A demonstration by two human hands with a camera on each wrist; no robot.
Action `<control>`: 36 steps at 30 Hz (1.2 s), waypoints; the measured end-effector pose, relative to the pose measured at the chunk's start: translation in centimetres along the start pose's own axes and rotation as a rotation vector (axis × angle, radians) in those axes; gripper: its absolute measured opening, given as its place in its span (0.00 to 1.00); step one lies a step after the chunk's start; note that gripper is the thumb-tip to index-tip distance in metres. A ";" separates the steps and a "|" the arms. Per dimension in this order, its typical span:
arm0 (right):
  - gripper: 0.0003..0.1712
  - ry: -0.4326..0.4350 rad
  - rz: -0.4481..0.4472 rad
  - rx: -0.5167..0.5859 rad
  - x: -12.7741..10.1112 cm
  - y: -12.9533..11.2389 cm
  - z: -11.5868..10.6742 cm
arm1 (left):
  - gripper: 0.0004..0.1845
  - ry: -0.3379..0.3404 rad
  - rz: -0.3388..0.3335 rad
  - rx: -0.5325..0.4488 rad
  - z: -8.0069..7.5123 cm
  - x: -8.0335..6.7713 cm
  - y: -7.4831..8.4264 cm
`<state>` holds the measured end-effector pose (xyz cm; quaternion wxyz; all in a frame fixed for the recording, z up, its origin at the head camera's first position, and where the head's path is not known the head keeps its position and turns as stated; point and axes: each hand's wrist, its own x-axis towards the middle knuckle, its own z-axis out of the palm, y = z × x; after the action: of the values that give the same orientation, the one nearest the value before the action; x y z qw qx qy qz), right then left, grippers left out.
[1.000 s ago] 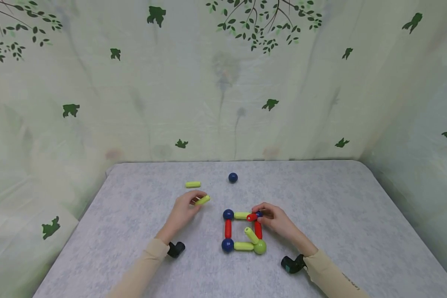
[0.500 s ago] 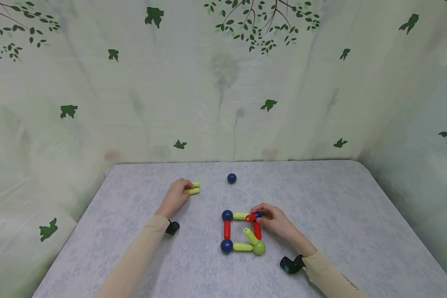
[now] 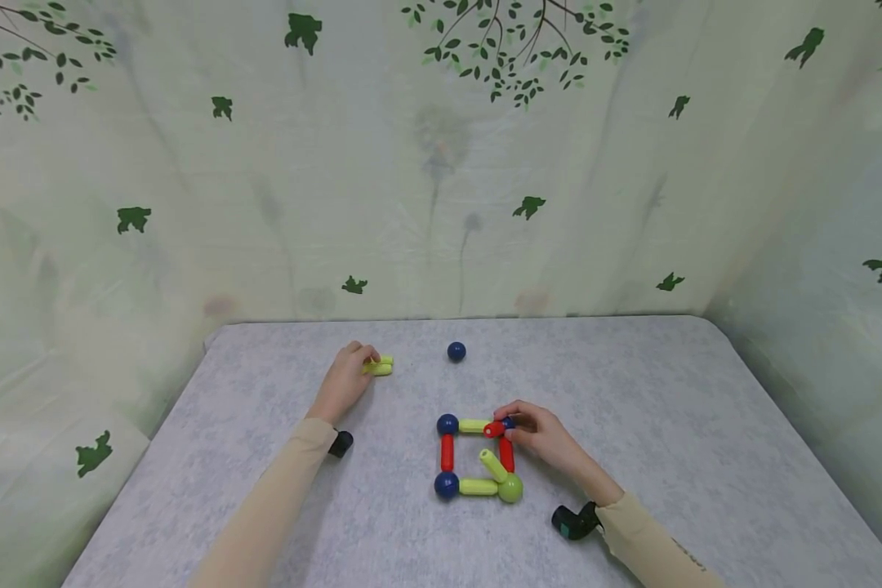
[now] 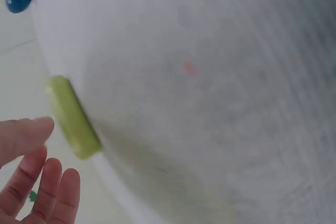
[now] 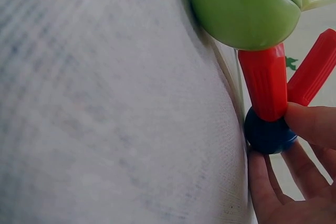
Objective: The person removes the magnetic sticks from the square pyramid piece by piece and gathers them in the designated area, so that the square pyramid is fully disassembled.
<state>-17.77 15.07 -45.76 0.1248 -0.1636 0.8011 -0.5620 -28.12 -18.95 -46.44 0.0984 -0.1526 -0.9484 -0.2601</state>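
Two yellow-green rods lie side by side at the back left of the table. My left hand is over their left ends; the left wrist view shows its thumb tip close above the near rod, fingers loosely extended. With thumb and fingers, my right hand holds a blue ball at the far right corner of a square frame. A short red rod sticks out from this ball. Two more blue balls and a green ball form the other corners, joined by red and yellow-green rods.
A loose blue ball sits at the back middle of the table. One yellow-green rod slants up from the green ball. A pale curtain printed with leaves hangs behind the table's far edge.
My left hand has carried a yellow-green rod back and left, and laid it beside the other one, its fingers now off it. My right hand stays on the frame's blue ball.
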 end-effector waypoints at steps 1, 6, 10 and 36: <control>0.15 0.001 -0.003 0.001 0.1 0.2 0.0 | 0.12 0.009 0.018 -0.024 -0.1 -0.2 0.3; 0.15 0.007 -0.015 0.002 0.8 2.2 -0.1 | 0.12 -0.052 0.227 -0.268 -0.4 -1.5 3.6; 0.14 0.007 -0.024 0.003 1.1 3.4 -0.2 | 0.12 -0.252 0.408 -0.447 0.4 -3.6 7.5; 0.14 0.009 -0.018 0.020 1.2 3.7 -0.1 | 0.09 -0.276 0.395 -0.560 3.8 -8.9 12.8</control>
<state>-19.37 15.86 -49.21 0.1179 -0.1670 0.7944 -0.5719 -15.89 -8.63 -46.06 -0.0277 -0.3874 -0.7970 -0.4625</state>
